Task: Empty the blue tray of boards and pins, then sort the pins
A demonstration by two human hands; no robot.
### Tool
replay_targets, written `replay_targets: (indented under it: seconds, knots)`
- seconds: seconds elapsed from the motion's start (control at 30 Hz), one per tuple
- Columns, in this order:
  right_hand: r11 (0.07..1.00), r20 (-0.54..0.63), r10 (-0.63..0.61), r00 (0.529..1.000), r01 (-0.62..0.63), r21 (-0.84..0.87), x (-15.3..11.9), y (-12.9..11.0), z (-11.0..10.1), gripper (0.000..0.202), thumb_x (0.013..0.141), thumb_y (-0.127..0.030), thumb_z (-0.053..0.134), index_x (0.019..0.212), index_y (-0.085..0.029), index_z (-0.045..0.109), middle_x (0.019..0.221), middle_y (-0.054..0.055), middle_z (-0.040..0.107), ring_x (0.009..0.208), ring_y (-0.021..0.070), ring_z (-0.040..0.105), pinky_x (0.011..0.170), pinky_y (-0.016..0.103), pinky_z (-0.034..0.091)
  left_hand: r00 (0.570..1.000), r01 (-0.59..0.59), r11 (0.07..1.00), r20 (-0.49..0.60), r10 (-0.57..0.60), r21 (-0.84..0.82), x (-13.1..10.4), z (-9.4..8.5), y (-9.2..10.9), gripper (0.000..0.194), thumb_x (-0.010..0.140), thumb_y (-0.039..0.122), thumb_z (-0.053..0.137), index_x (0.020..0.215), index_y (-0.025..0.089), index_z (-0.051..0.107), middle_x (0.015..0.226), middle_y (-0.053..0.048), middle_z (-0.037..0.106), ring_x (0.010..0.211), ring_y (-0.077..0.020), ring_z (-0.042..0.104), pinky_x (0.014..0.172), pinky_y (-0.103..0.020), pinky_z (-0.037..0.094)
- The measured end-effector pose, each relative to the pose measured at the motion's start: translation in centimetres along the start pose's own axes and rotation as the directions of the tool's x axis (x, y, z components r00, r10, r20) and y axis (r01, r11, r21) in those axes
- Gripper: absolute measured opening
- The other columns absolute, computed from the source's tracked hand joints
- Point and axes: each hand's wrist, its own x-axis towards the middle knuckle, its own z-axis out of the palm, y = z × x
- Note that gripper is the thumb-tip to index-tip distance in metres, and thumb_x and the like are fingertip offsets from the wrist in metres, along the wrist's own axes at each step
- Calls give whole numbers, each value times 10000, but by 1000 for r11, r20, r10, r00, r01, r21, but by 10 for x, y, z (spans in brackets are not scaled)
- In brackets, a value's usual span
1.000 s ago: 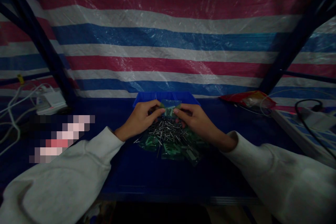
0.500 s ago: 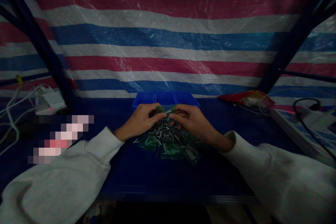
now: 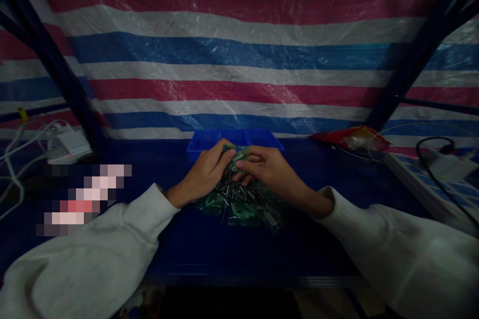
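A small green plastic bag point(image 3: 241, 154) is pinched between my two hands above a heap of metal pins. My left hand point(image 3: 211, 167) is closed on the bag's left side, thumb on top. On the other side my right hand point(image 3: 267, 169) grips it with thumb and bent fingers. Under the hands lie loose thin silvery pins point(image 3: 234, 193), perhaps rivets or nails; their exact kind is too small to tell. More green plastic bags point(image 3: 243, 215) with pieces inside lie along the near edge of the heap. What the held bag contains is mostly hidden by my fingers.
A blue divided tray point(image 3: 232, 137) stands behind my hands on the dark blue table point(image 3: 187, 254). To the right are a red packet point(image 3: 348, 135) and a white box point(image 3: 419, 179) with an adapter and cables. White cables and an adapter point(image 3: 69, 144) sit at left.
My left hand has tilted upward and its thumb has moved up along the bag. My right fingers have shifted slightly left. Both hands still hold the green bag.
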Motion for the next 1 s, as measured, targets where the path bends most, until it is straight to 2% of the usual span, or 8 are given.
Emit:
replay_targets:
  seconds: [0.17, 0.3, 0.57, 1.0]
  knots:
    - [999, -17, 38, 999, -37, 17, 1, -2, 3, 219, 846, -253, 676, 1028, -135, 646, 779, 37, 720, 666, 152, 718, 576, 236, 592, 1000, 1, 1000, -7, -1, -16, 0, 2, 4, 202, 1037, 335, 391, 1009, 184, 522, 758, 29, 548, 660, -109, 533, 645, -245, 409]
    - [999, -4, 52, 999, -52, 10, 2, -5, 4, 173, 845, -259, 679, 959, -130, 655, 724, 29, 712, 631, 146, 707, 586, 246, 596, 999, 4, 999, -34, -5, -33, 1, 6, 7, 238, 1048, 342, 357, 958, 182, 508, 748, 29, 545, 645, -102, 512, 636, -239, 400]
    - [998, 1, 57, 998, -57, -7, 3, -6, 7, 106, 863, -229, 656, 903, -132, 646, 683, 23, 698, 607, 141, 702, 572, 237, 595, 997, -35, 998, -61, 38, 59, 2, 7, 3, 224, 1048, 311, 361, 927, 180, 497, 739, 27, 522, 653, -106, 515, 633, -254, 373]
    - [994, 10, 56, 998, -54, -96, 1, -5, 7, 257, 858, -371, 679, 887, -118, 641, 675, 33, 682, 573, 158, 701, 526, 241, 588, 998, -59, 993, -19, 61, 99, 0, 9, 0, 215, 1052, 326, 357, 962, 187, 494, 729, 32, 522, 628, -100, 524, 615, -256, 364]
